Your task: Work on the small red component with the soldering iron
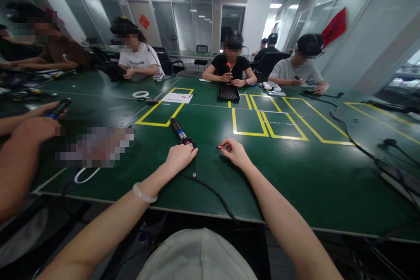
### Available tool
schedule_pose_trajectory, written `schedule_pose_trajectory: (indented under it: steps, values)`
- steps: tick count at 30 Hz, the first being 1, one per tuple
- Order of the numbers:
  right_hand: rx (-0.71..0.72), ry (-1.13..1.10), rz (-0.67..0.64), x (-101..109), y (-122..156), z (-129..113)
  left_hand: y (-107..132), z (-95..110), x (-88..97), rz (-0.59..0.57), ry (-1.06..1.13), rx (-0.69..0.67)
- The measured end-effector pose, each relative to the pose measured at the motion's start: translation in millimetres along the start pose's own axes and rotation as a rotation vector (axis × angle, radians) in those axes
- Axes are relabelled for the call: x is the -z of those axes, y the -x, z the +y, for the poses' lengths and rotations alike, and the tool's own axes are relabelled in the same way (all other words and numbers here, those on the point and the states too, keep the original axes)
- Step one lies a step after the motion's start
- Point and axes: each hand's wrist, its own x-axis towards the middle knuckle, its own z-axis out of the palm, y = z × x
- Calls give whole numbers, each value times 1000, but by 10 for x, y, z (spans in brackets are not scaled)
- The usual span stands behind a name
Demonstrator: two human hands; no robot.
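Note:
My left hand (179, 157) rests on the green table (295, 175) with its fingers curled, the fingertips touching the near end of a dark cylindrical tool (180, 132) with a red tip; a black cable (210, 190) runs from it toward the table's near edge. A pale bangle sits on that wrist. My right hand (233, 152) is a little to the right, pinching a small red part (220, 146) just above the table top. The two hands are about a hand's width apart.
Yellow tape rectangles (262, 122) mark the table. A black tray (228, 92) and a white sheet (177, 97) lie farther back. Black cables (348, 135) cross the right side. Several people sit round the table; another person's arm (19, 148) reaches in at left.

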Motion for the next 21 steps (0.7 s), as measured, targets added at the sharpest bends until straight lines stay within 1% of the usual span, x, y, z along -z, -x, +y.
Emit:
schedule_pose_trajectory:
  steps: [4,6,8,11,15,19,21]
  values:
    - [12,14,-3,12,-7,27,85,353,-6,30,51,-112]
    - [20,26,-11,13,-7,35,125,471,-21,47,81,-168]
    - [26,40,-22,7,-5,44,158,542,-42,59,108,-213]
    - [30,53,-59,-14,0,60,186,579,-71,71,124,-275]
    - [34,60,-116,-35,2,66,201,572,-85,89,131,-349]
    - [76,94,-108,-18,-1,48,204,563,-85,99,137,-360]
    - [69,81,-125,-6,1,37,204,560,-91,100,140,-358]
